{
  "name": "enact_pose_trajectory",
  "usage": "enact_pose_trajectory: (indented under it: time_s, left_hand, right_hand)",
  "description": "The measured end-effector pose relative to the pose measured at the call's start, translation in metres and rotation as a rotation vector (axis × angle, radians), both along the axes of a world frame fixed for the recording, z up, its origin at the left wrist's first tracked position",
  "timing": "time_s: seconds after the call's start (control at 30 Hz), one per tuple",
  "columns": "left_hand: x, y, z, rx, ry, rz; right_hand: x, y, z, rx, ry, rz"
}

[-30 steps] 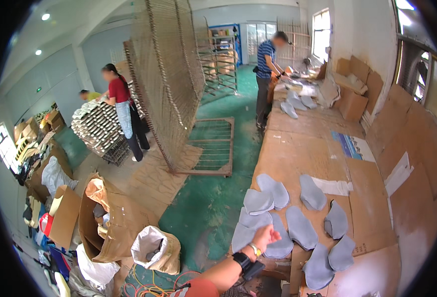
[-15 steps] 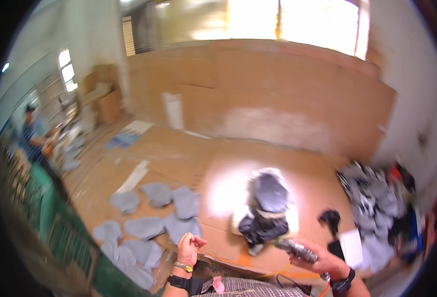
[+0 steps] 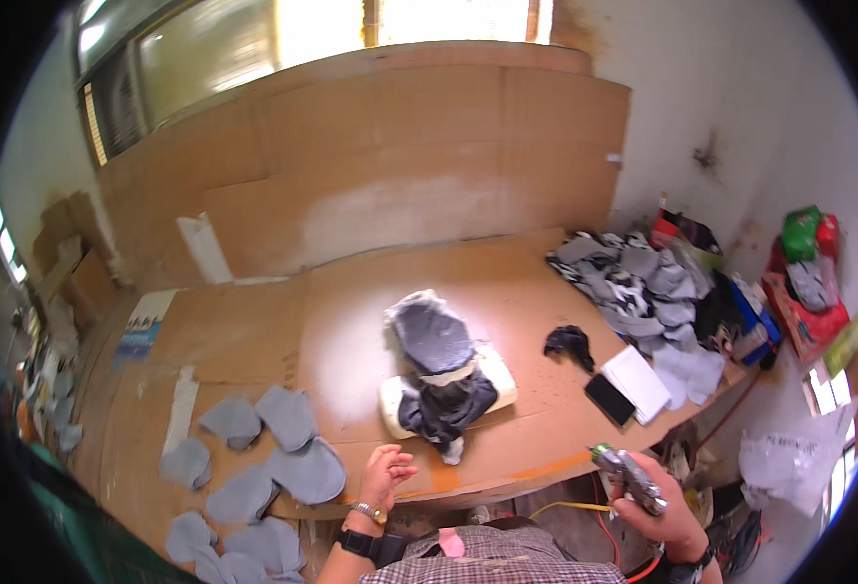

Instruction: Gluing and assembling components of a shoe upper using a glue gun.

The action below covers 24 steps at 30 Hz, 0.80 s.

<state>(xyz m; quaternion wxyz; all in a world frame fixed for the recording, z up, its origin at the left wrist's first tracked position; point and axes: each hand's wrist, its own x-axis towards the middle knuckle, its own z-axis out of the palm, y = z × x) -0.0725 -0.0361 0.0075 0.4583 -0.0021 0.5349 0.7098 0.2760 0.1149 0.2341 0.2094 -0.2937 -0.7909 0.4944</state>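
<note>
My right hand (image 3: pixel 662 513) is closed round a silver spray gun (image 3: pixel 633 479) with a green tip, held off the table's front edge. An orange hose (image 3: pixel 649 565) runs below it. My left hand (image 3: pixel 385 477) is empty, its fingers loosely bent and apart, near the front edge. Ahead of it on the cardboard-covered table stands a pale block (image 3: pixel 497 378). Bunched black cloth (image 3: pixel 448 401) lies over this block, and a dark grey rounded piece with a whitish rim (image 3: pixel 431 336) rests behind the cloth. Neither hand touches these.
Several grey cut pieces (image 3: pixel 307 471) lie at the left. On the right are a black phone (image 3: pixel 609 400), a white pad (image 3: pixel 635 383), a black tuft (image 3: pixel 569 343) and a heap of grey and black pieces (image 3: pixel 643 282). Upright cardboard (image 3: pixel 429 165) backs the table.
The view has swung to the right, so the table and its contents sit further left in the picture. My right hand still holds the spray gun; my left hand stays empty.
</note>
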Motion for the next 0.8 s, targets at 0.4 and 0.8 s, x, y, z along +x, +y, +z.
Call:
enact_pose_trajectory:
  time_s: [0.4, 0.8]
  left_hand:
    - [0.006, -0.008, 0.008, 0.055, 0.138, 0.066]
    - [0.01, 0.104, 0.076, -0.204, 0.162, 0.29]
  right_hand:
    - [-0.091, 0.141, -0.165, 0.39, -0.275, -0.159]
    - [-0.049, 0.484, -0.22, 0.973, -0.446, -0.41]
